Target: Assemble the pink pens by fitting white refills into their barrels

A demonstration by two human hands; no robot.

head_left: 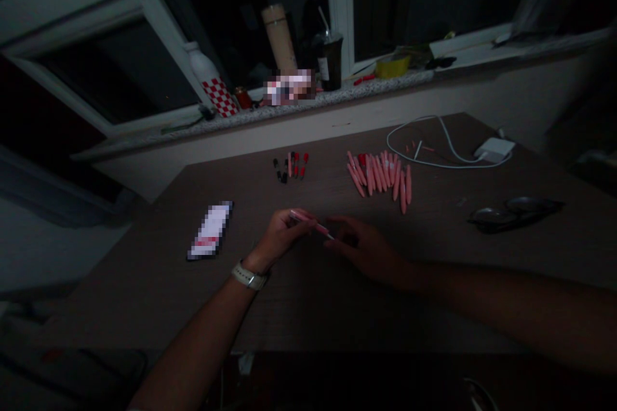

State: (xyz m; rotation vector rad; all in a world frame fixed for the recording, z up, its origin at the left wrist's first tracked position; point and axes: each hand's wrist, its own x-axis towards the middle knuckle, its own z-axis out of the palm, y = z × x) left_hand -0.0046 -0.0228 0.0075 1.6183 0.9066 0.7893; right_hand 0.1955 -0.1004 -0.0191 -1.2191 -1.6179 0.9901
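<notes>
Pink pen (pixel 312 225) pinched between the fingers of left hand (pixel 279 237), above the worktop (pixel 144 282).
Right hand (pixel 364 247) open, fingers spread just beside the pen; pink pen barrels (pixel 380 176) lie heaped ahead, dark and red pen parts (pixel 290 167) grouped apart.

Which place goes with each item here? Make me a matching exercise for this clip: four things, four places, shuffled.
Things:
1. Pink pen
2. Watch
3. Charger
4. Glasses

Places:
A. Left wrist
B. Right side of the desk, nearer the person
C. Left hand
D. Far right corner of the desk

Pairs: 1-C, 2-A, 3-D, 4-B
</notes>
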